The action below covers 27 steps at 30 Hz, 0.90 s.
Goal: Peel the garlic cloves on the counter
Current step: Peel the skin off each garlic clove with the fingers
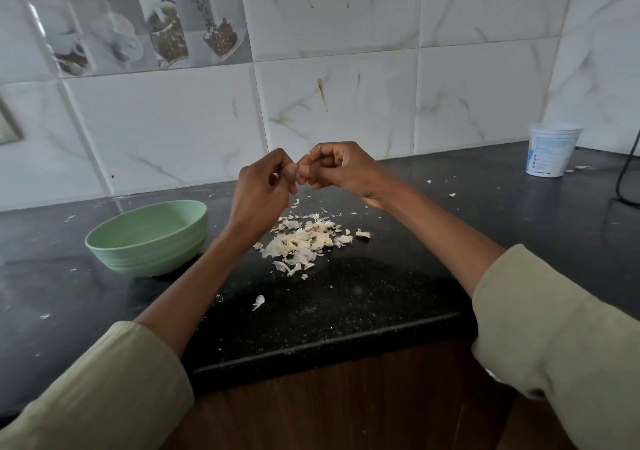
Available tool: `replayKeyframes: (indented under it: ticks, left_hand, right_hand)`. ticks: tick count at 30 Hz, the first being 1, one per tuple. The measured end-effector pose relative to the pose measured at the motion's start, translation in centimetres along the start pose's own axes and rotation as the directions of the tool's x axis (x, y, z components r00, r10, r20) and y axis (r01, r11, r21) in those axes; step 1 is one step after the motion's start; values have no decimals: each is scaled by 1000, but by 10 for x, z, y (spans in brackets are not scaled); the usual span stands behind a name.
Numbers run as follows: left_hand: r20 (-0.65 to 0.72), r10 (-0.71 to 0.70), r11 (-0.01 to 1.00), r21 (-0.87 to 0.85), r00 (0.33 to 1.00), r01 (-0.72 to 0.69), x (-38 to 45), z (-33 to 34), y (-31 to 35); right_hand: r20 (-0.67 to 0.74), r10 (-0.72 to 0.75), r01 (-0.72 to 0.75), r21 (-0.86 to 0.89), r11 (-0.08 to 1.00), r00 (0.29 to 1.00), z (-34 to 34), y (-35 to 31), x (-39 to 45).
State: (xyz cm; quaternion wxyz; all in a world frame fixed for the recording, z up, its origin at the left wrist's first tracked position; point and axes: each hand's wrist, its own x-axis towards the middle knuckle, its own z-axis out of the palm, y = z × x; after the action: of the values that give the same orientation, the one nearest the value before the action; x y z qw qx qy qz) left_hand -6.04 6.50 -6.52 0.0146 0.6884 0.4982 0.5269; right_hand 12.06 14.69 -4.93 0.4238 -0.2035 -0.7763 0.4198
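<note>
A small garlic clove [300,170] is held in the air above the black counter [346,297], pinched between the fingertips of both hands. My left hand [260,190] grips it from the left with curled fingers. My right hand [341,167] pinches it from the right. Most of the clove is hidden by the fingers. Below the hands lies a pile of pale garlic skins [306,240]; I cannot tell whether whole cloves lie among them.
A light green bowl [147,236] stands on the counter to the left of the pile. A white plastic tub [553,148] sits at the back right near a black cable [625,172]. Loose skin flakes are scattered about. The tiled wall rises behind.
</note>
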Motion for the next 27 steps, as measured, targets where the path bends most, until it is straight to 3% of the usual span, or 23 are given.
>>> replayKeyframes:
  ticks: [4, 15, 22, 27]
  left_hand:
    - [-8, -125, 984, -128, 992, 123, 1, 2, 3]
    - [51, -210, 941, -260, 976, 216, 6, 0, -4]
    - [41, -149, 957, -244, 988, 155, 7, 1, -5]
    - [24, -126, 970, -206, 992, 128, 6, 3, -7]
  right_hand:
    - [-27, -20, 19, -34, 999, 999, 3, 0, 1]
    - [-115, -43, 36, -58, 998, 992, -2, 0, 2]
    - [-123, -62, 50, -99, 994, 990, -1, -1, 1]
    - [-103, -131, 106, -223, 969, 986, 1, 0, 3]
